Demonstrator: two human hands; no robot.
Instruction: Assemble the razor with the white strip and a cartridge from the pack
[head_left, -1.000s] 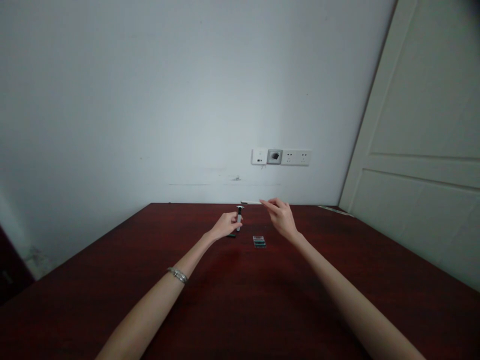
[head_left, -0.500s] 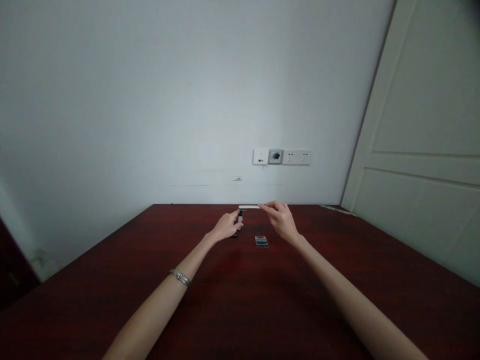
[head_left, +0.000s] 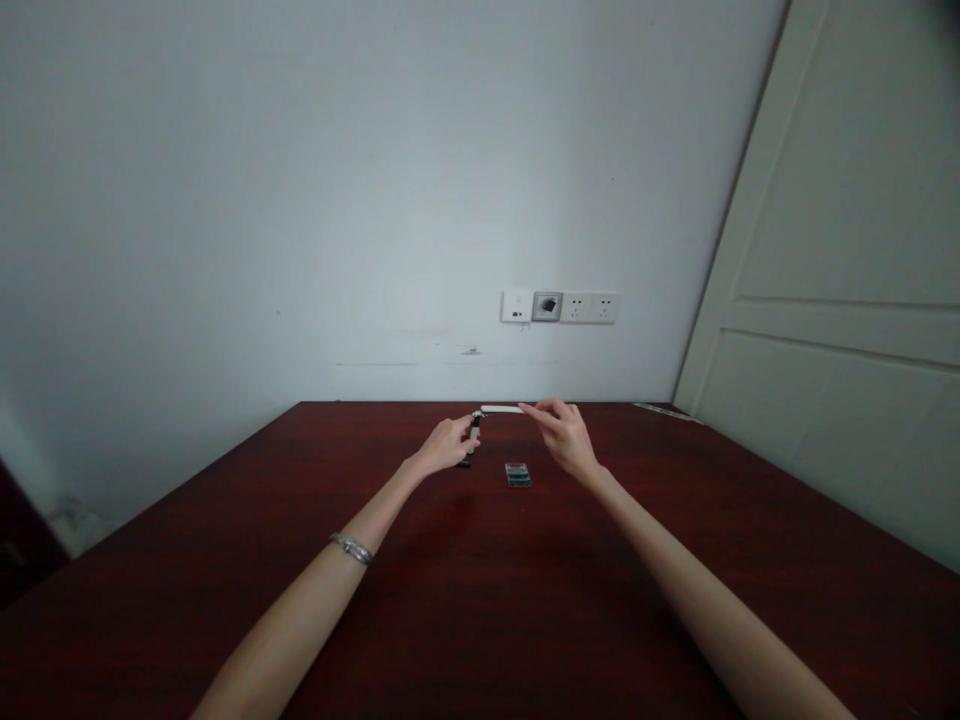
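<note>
In front of me at the far part of the table is a small L-shaped object with a thin whitish strip [head_left: 501, 409] and an upright black-and-silver piece [head_left: 475, 430]. The two meet at a corner; their exact kind is too small to tell. My left hand [head_left: 445, 446] is closed at the upright piece, with thumb and fingers on either side of it. At the strip's right end, the fingertips of my right hand [head_left: 564, 434] pinch it. A small clear flat case [head_left: 517, 474] with dark teal contents lies nearer to me, between the hands.
The dark red table [head_left: 480, 620] reaches back to a white wall [head_left: 300, 200] with a row of sockets [head_left: 590, 307]. A pale door [head_left: 847, 300] stands on the right. A thin patterned strip [head_left: 667, 412] lies by the far right edge.
The whole view has shifted slightly. The strip now tilts down a little towards its right end, and both hands keep their hold.
</note>
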